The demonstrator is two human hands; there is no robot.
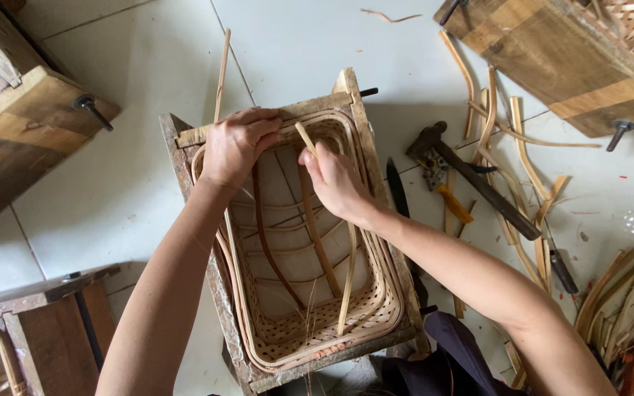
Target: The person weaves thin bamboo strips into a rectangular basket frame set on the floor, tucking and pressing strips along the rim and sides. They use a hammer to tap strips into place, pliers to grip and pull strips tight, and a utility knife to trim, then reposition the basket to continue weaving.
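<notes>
A rectangular woven bamboo basket with a pale rounded rim [310, 345] sits inside a rough grey wooden frame mould [174, 158] at the centre of the white tiled floor [126, 191]. Both bare hands work at the basket's far end, toward twelve o'clock.

The left hand [235, 145] lies knuckles-up over the rim and the frame's top bar, at about eleven o'clock of the basket, its fingers curled down and pressing on the rim. Whether they pinch anything beneath I cannot tell. A thin pale bamboo stick [221, 73] rises from just behind this hand toward twelve o'clock.

The right hand [335, 183] hovers inside the basket's far end, at about one o'clock, with fingers closed around a flat pale bamboo strip [348, 271] — its short tip pokes up past the thumb, and its long tail runs down toward six o'clock across the basket's open-weave bottom. Two darker brown curved ribs [315, 235] arch along the inside, between the hands.

At three o'clock, well apart from the basket, lie a dark iron hammer with a long handle [478, 180], a dark knife blade [396, 189] just beside the frame, and scattered tan bamboo offcuts [522, 147]. Wooden blocks with metal bolts [574, 59] sit at two and ten o'clock.
</notes>
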